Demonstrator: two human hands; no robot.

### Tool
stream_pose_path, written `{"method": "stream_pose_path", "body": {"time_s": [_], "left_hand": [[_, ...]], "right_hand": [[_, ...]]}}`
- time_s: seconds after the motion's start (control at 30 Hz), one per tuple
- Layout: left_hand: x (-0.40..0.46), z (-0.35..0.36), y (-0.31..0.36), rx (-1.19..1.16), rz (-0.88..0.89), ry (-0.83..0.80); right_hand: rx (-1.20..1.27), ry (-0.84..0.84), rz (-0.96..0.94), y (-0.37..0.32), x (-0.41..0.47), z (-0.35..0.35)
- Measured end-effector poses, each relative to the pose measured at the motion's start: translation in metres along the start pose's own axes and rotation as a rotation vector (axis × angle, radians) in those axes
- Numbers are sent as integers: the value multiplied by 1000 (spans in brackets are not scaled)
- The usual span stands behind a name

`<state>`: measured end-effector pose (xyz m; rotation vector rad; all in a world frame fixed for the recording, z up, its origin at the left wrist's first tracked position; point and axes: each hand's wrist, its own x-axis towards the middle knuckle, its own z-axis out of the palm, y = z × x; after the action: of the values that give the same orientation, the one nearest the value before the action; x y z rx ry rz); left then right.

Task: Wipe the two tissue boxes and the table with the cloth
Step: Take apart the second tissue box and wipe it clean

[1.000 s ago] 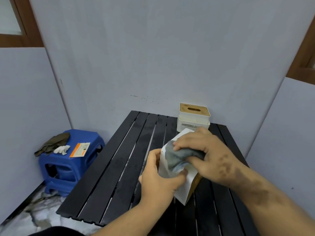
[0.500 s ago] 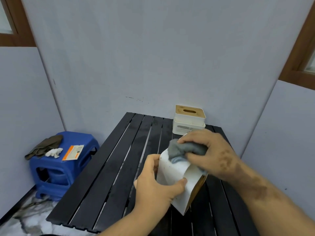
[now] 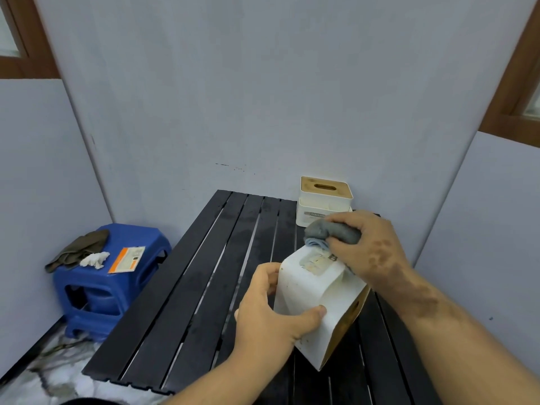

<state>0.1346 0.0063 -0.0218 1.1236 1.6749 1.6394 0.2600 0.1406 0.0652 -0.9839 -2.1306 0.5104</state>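
Gripping the near tissue box (image 3: 309,290) with thumb and fingers curled round its white side, your left hand (image 3: 268,314) holds it tilted above the black slatted table (image 3: 190,287), while your right hand (image 3: 369,247) clamps the bunched grey cloth (image 3: 330,233) against the box's upper far edge. Just beyond the cloth, the second tissue box (image 3: 324,200) stands upright at the table's far edge, and a blue stool (image 3: 96,287) sits left.
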Motion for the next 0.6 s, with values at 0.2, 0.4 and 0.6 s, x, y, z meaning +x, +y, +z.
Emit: {"method": "stream_pose_path", "body": {"time_s": [0.2, 0.4, 0.6], "left_hand": [[2, 2, -5, -12, -26, 18], [1, 4, -1, 30, -27, 29], [0, 2, -3, 25, -9, 23]], "right_hand": [[25, -174, -218, -32, -21, 15], [61, -4, 141, -11, -3, 1], [16, -164, -114, -37, -21, 15]]}}
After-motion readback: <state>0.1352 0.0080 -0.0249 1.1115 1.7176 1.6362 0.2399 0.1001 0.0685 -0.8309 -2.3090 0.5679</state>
